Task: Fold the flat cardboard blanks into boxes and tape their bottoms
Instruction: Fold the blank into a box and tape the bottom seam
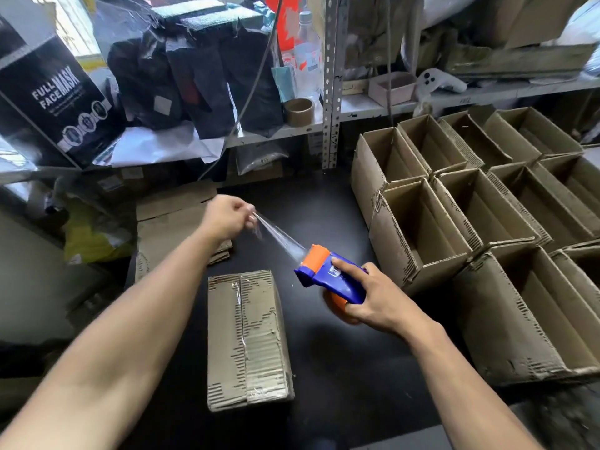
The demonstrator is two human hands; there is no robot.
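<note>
Box (248,339) sits bottom-up mid-bench, just in front of the person, flaps closed. Clear tape already runs along the centre seam, wrinkled near the far end. It lies free — neither hand touches it.

Above it, a strip of clear tape (281,237) is stretched taut in the air between both hands. Left hand (227,219) pinches the free end, fingers curled tight on it. Right hand (373,295) grips the blue-and-orange tape dispenser (328,276), fingers wrapped round the body, index finger lying along the top.

Step in hand, as I read it: taping the bottom, pulling out a fresh length. Can't tell whether it's for a second pass on this box or just to free the tape end.

Next move calls for bringing the strip down square onto the box, pressing it flat, then tearing it at the dispenser blade. Risk — the strip twists or sticks to itself before it lands.

Flat blanks (172,228) stacked at the bench's (324,209) far left, under the left forearm. Finished boxes (487,222), open side up, packed in rows on the right. Cluttered shelf (292,129) behind, with a brown tape roll (299,112) on it.
</note>
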